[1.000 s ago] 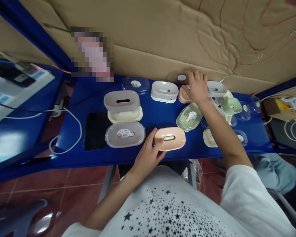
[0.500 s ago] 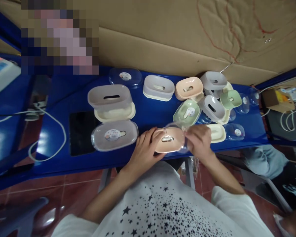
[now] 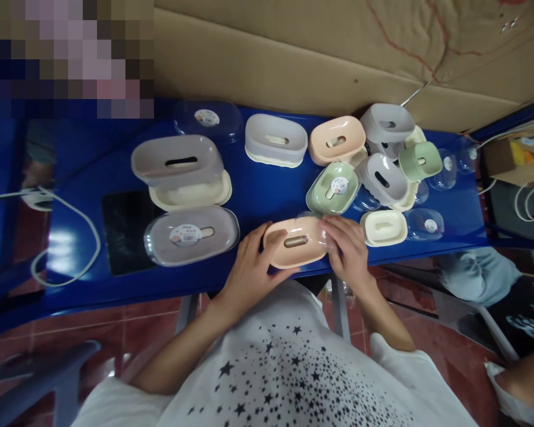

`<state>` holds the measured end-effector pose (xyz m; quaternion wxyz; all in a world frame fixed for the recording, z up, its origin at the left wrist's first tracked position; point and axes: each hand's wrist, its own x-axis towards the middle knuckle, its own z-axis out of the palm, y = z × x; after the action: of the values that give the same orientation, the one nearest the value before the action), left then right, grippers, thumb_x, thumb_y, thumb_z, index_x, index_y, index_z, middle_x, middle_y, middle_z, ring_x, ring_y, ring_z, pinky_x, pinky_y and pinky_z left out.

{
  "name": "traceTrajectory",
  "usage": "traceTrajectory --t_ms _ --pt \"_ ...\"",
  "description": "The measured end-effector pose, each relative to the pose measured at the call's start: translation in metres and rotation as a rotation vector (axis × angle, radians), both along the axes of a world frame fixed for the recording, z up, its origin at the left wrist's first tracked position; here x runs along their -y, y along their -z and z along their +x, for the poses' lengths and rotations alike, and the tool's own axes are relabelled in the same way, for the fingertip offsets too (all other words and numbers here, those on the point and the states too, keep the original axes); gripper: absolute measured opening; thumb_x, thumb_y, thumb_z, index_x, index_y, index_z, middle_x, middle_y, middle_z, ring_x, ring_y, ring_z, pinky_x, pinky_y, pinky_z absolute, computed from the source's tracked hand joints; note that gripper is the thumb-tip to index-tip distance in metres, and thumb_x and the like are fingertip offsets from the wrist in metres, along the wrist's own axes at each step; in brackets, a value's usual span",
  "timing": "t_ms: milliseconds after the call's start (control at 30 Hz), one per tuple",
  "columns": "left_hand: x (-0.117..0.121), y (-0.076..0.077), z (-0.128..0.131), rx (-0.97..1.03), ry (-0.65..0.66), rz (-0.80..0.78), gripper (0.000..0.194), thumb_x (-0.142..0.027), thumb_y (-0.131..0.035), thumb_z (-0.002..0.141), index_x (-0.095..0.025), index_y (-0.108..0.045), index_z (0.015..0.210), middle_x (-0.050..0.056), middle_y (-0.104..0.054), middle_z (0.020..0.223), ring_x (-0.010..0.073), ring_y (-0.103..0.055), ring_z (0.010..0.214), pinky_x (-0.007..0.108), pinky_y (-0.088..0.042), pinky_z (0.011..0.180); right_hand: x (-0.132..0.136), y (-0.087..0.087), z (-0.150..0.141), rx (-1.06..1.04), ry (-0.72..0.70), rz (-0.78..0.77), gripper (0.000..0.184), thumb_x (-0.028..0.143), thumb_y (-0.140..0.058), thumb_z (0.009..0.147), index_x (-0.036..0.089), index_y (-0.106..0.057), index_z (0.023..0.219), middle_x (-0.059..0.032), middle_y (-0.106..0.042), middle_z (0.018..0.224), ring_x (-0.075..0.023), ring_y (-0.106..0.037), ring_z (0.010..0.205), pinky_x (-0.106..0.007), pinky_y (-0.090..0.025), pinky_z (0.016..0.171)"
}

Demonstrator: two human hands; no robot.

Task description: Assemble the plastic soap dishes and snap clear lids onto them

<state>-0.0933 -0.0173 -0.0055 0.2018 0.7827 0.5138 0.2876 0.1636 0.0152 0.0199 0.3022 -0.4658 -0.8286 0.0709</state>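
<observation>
Two grips meet at the peach box (image 3: 296, 242). The left grip (image 3: 251, 261) is spread around its left end, one finger reaching over the rim and another digit along the near side. The right grip (image 3: 347, 246) has its fingers bent in at the other end, and we take it to be pinching a clear lid (image 3: 326, 237), though the plastic is so transparent that we cannot tell how much of the rim it covers.

The likeliest trouble, as we judge it, is a crooked fit: with the right grip holding just one end of the lid, the far end could ride up on the rim or catch under the finger of the left grip. Pressing down then could bend the lid or make it spring away.

We also see little slack around the work. The box sits near the front edge of the table (image 3: 271, 190), so a hard push towards us could tip it off. Just beyond the right grip lies the green box (image 3: 333, 188), and just to its right the cream tray (image 3: 385, 228); a careless elbow or knuckle could shove either one. Left of the left grip, the covered grey box (image 3: 191, 236) is close enough to get nudged if our hold slips. Smooth, glossy plastic probably makes such a slip easier.
</observation>
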Motion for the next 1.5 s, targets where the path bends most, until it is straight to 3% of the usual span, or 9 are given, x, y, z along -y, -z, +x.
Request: traceTrajectory --t_ms 133,233,400,500,667,867,1167,1267,1500 --pt "0.003 0.002 0.003 -0.079 -0.003 0.034 0.068 -0.054 -0.074 0.099 -0.022 -0.049 0.153 0.025 -0.051 0.157 0.0421 -0.057 0.143 0.060 -0.053 0.114 -0.003 0.000 0.001 0.084 -0.135 -0.081 0.063 0.024 -0.056 0.109 0.039 -0.040 0.168 -0.0046 -0.069 0.150 -0.0289 -0.065 0.138 -0.052 -0.053 0.112" --pt "0.008 0.005 0.002 -0.083 0.024 0.060 0.073 -0.048 -0.073 0.101 -0.022 -0.040 0.161 0.028 -0.044 0.165 0.0434 -0.052 0.150 0.060 -0.053 0.114 0.000 0.002 0.003 0.148 -0.225 -0.138 0.072 0.035 -0.063 0.109 0.040 -0.030 0.172 -0.0046 -0.063 0.158 -0.0296 -0.061 0.144 -0.052 -0.050 0.117" --pt "0.009 0.011 -0.001 0.137 -0.024 -0.048 0.087 -0.049 -0.077 0.098 -0.028 -0.028 0.167 0.021 -0.053 0.162 0.0363 -0.056 0.150 0.057 -0.053 0.117 0.004 0.002 0.005 0.128 -0.284 -0.153 0.076 0.050 -0.066 0.107 0.038 -0.030 0.173 -0.0054 -0.057 0.164 -0.0324 -0.047 0.157 -0.058 -0.042 0.127" --pt "0.008 0.016 -0.002 0.220 -0.077 -0.080 0.097 -0.052 -0.082 0.094 -0.028 -0.025 0.168 0.019 -0.055 0.160 0.0355 -0.057 0.148 0.057 -0.052 0.119 0.005 0.000 0.000 0.158 -0.326 -0.128 0.062 0.041 -0.063 0.109 0.037 -0.042 0.167 -0.0038 -0.060 0.162 -0.0304 -0.045 0.159 -0.061 -0.036 0.132" --pt "0.005 0.020 -0.004 0.226 -0.037 -0.106 0.103 -0.055 -0.080 0.094 -0.028 -0.018 0.171 0.020 -0.057 0.159 0.0366 -0.058 0.147 0.058 -0.051 0.119 0.005 -0.006 -0.015 0.309 -0.392 -0.110 0.048 0.039 -0.065 0.108 0.042 -0.057 0.155 0.0016 -0.066 0.156 -0.0288 -0.052 0.154 -0.064 -0.029 0.136" --pt "0.001 0.014 -0.007 0.216 -0.015 -0.092 0.103 -0.049 -0.082 0.094 -0.028 -0.017 0.172 0.020 -0.057 0.158 0.0369 -0.060 0.144 0.058 -0.053 0.116 -0.001 -0.012 -0.022 0.413 -0.455 -0.091 0.056 0.035 -0.069 0.107 0.048 -0.051 0.159 0.0034 -0.061 0.161 -0.0297 -0.052 0.154 -0.067 -0.029 0.135" --pt "0.004 0.012 -0.007 0.190 0.000 -0.082 0.094 -0.041 -0.074 0.101 -0.029 -0.013 0.173 0.021 -0.046 0.168 0.0372 -0.050 0.155 0.061 -0.049 0.122 0.003 0.015 -0.024 0.405 -0.408 0.020 0.060 0.035 -0.072 0.106 0.051 -0.050 0.159 0.0025 -0.063 0.158 -0.0321 -0.051 0.155 -0.075 -0.027 0.133" --pt "0.006 0.011 -0.012 0.188 0.032 -0.095 0.093 -0.042 -0.069 0.104 -0.030 -0.009 0.174 0.023 -0.034 0.175 0.0375 -0.041 0.162 0.062 -0.047 0.124 0.003 0.009 -0.026 0.438 -0.389 -0.018 0.061 0.030 -0.069 0.107 0.048 -0.047 0.162 0.0006 -0.059 0.163 -0.0327 -0.046 0.159 -0.074 -0.028 0.134" --pt "0.004 0.013 -0.017 0.193 -0.003 -0.123 0.097 -0.044 -0.074 0.101 -0.030 -0.011 0.173 0.020 -0.048 0.168 0.0362 -0.051 0.155 0.060 -0.049 0.123 0.000 -0.012 -0.031 0.434 -0.433 -0.040 0.062 0.032 -0.066 0.109 0.044 -0.043 0.165 -0.0007 -0.056 0.165 -0.0311 -0.043 0.161 -0.069 -0.028 0.135"
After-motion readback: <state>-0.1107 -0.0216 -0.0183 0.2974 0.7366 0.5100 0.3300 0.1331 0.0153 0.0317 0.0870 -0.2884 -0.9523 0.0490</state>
